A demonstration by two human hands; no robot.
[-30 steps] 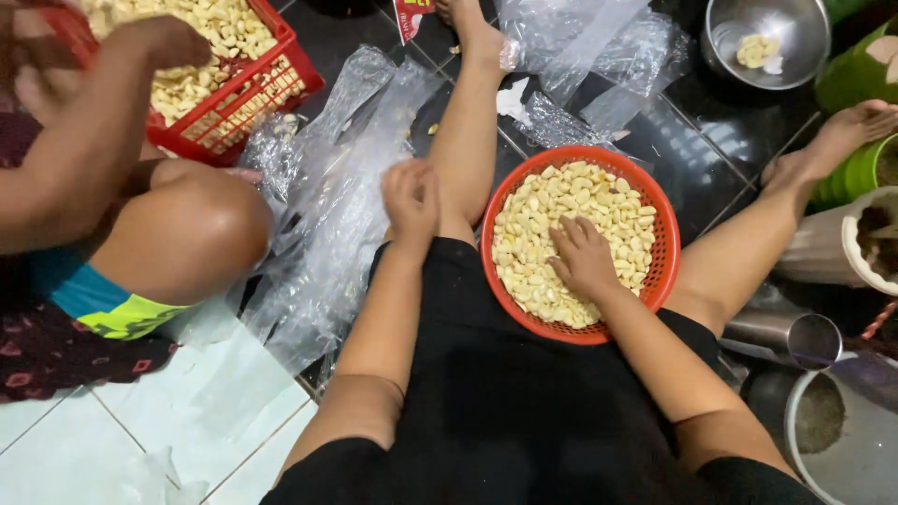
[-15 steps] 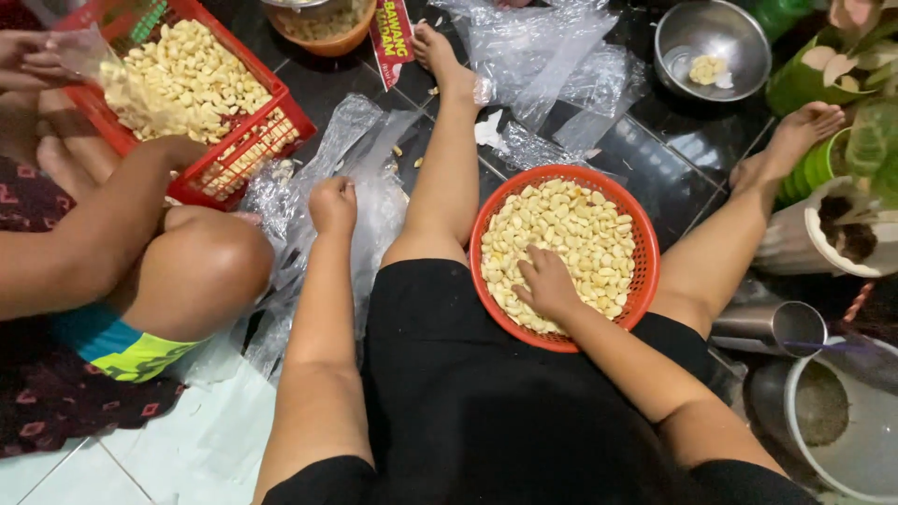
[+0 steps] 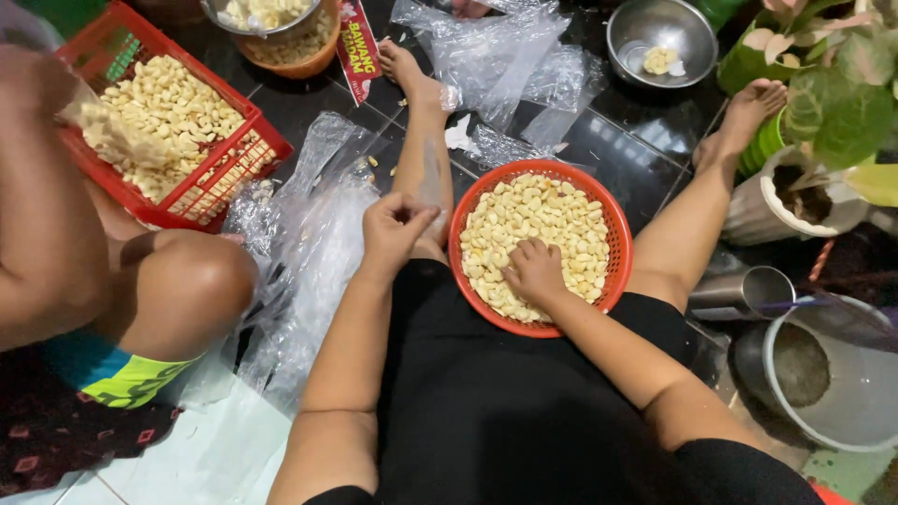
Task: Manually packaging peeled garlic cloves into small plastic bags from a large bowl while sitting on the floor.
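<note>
Far left, another person's red crate of pale peeled cloves sits on the floor beside their knee, with clear plastic bags spread between the two people, within reach of both. Left hand: grip pinched together, apparently on one small clove, raised over the thigh. Right hand: fingers curled down into the cloves, which fill the round red basket lodged between the outstretched legs, so steadied.
</note>
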